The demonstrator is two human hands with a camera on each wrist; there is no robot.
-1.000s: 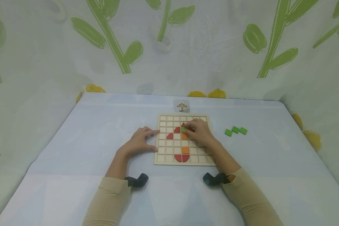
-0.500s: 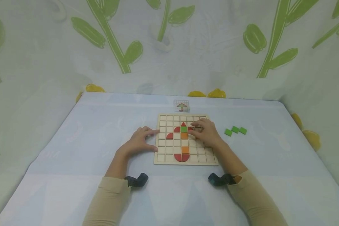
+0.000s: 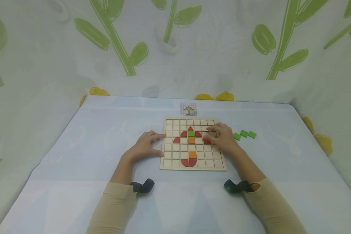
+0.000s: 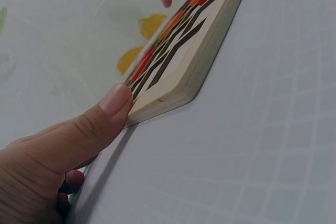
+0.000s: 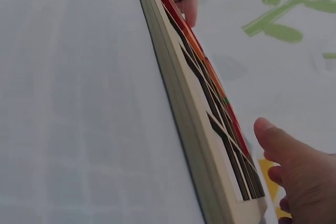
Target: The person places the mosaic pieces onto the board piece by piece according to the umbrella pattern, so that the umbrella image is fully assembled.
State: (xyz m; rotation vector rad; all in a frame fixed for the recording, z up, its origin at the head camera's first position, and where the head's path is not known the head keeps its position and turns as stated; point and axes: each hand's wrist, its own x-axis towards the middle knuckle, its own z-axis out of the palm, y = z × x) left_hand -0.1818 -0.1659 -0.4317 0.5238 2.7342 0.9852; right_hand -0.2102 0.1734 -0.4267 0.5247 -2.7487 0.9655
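A square wooden grid board [image 3: 175, 164] lies on the table. Down its middle sit a red triangle [image 3: 190, 128], a green square tile [image 3: 190, 133], an orange tile [image 3: 191, 140], and another orange tile [image 3: 192, 154] lower down. Red rounded pieces flank this column, with two red quarter-round pieces [image 3: 188, 162] at the bottom. My left hand [image 3: 143, 146] touches the board's left edge with thumb and forefinger spread apart; the thumb [image 4: 105, 114] rests at a corner. Over the board's right side, my right hand [image 3: 225, 139] holds nothing, thumb and fingers apart, partly covering a red piece.
Three loose green square tiles [image 3: 244, 134] lie on the table to the right of the board. Beyond its far edge is a small card [image 3: 188, 109] printed with a grid pattern. A leaf-patterned curtain [image 3: 216, 58] hangs behind the table.
My right hand has released the green square tile in the upper middle of the board and drawn off to the right, uncovering red pieces. The left hand has stayed at the left edge.
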